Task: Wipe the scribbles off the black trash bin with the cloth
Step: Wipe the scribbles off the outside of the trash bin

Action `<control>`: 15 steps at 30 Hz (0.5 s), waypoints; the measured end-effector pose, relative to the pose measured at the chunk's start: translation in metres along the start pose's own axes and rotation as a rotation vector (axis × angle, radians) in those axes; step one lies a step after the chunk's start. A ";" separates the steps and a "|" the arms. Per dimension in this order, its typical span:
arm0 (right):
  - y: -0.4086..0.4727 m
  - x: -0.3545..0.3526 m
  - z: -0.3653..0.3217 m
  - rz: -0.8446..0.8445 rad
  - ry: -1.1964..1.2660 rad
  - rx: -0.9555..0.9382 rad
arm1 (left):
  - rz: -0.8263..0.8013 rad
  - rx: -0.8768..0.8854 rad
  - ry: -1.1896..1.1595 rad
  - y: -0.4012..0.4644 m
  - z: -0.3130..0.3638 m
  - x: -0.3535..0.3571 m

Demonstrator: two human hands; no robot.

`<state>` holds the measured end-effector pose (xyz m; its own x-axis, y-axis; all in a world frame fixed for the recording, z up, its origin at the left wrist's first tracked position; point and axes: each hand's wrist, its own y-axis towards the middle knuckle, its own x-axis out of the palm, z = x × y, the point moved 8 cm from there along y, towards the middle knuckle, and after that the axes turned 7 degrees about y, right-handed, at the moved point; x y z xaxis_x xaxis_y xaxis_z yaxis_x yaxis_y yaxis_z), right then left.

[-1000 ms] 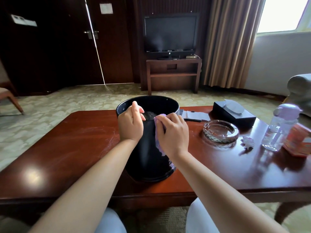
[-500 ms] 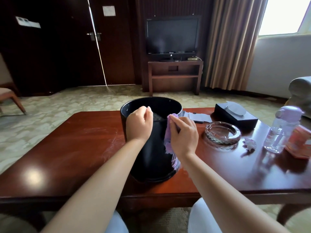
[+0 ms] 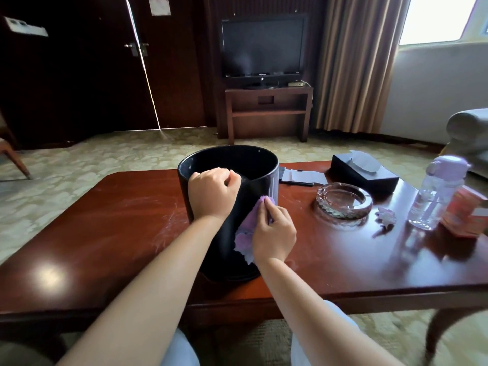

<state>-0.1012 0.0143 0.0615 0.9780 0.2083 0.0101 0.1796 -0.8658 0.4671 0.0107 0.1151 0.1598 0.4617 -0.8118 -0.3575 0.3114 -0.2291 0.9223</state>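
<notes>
A black trash bin (image 3: 261,180) stands upright on a reddish wooden table (image 3: 105,228), near its front edge. A person's left hand (image 3: 211,194) curls its fingers over the bin's near rim, gripping it. The right hand (image 3: 273,233) pinches a lilac cloth (image 3: 247,233) and presses it against the bin's outer wall below the rim. To the right sit a glass ashtray (image 3: 343,204), a dark tissue box (image 3: 364,175) and a clear water bottle (image 3: 435,196) with a lilac cap.
</notes>
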 end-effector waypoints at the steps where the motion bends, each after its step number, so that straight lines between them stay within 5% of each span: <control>1: 0.003 0.000 -0.004 0.010 0.013 -0.008 | 0.009 0.001 -0.001 0.000 0.000 -0.001; 4: -0.001 -0.001 0.002 0.009 -0.015 0.056 | 0.015 0.000 -0.003 0.000 0.001 0.000; 11: -0.062 -0.006 0.093 -0.221 -0.242 0.590 | 0.003 -0.010 0.004 -0.001 -0.002 0.003; 15: -0.062 0.000 0.085 -0.187 -0.158 0.554 | 0.011 -0.002 0.012 -0.001 -0.002 0.003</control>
<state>-0.1034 0.0296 -0.0423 0.9208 0.3465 -0.1788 0.3371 -0.9379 -0.0819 0.0131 0.1139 0.1575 0.4750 -0.8077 -0.3492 0.3078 -0.2192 0.9259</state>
